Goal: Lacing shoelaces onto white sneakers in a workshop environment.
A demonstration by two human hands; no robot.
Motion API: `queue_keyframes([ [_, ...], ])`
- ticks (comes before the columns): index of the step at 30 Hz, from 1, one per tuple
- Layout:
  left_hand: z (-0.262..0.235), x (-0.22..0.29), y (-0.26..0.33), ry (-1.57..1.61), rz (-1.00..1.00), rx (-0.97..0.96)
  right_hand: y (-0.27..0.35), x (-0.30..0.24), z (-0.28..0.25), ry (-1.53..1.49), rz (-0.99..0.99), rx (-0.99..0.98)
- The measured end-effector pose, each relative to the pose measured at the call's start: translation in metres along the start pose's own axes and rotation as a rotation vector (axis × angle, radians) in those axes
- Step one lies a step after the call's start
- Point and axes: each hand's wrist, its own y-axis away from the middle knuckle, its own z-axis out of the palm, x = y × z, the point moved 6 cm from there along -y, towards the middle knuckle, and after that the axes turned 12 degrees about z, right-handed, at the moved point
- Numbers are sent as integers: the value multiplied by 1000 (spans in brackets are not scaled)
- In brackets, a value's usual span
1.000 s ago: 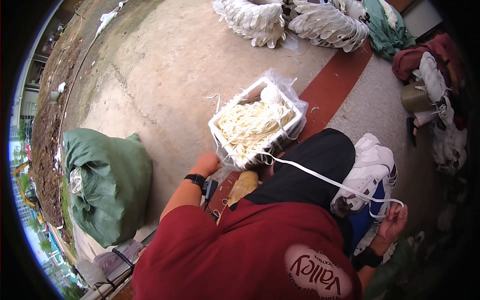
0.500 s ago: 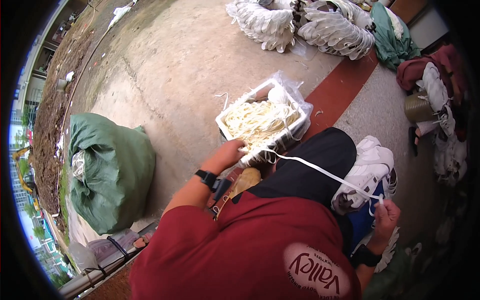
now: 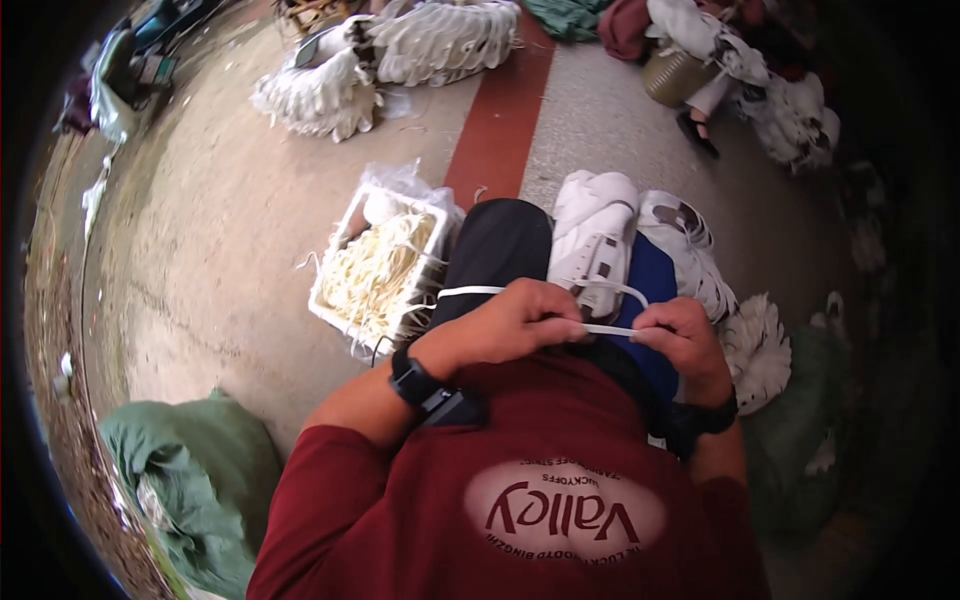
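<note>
A flat white shoelace (image 3: pixel 608 330) is stretched between my two hands above my lap. My left hand (image 3: pixel 520 322) pinches it between thumb and fingers, and my right hand (image 3: pixel 682 338) grips it a short way to the right. More of the lace runs left across my dark-clad knee, and a loop of it rises over the shoe. Just beyond my hands a white shoe upper (image 3: pixel 592 245) rests on my legs. To its right lies a row of more white shoe uppers (image 3: pixel 690 250), over a blue cloth (image 3: pixel 652 280).
A white foam box (image 3: pixel 322 302) full of cream laces stands left of my knee. At lower left sits a green sack (image 3: pixel 195 470). Bundled white uppers (image 3: pixel 440 45) lie on the concrete at the back. Another person's foot (image 3: pixel 700 132) shows at far right, near a tan bucket (image 3: pixel 675 78).
My left hand has left the foam box and come over my lap, taking hold of the lace near my right hand. The view has turned to the right.
</note>
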Motion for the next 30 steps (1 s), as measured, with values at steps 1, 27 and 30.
queue_keyframes([
  [1,-6,-1,1,-75,0,11,3,5,1,-34,16,-30],
  [27,6,-39,-75,-368,-135,-2,-42,58,-7,3,-44,225],
  [30,-2,-50,-75,-334,-115,-21,-49,75,-6,-112,-19,232],
])
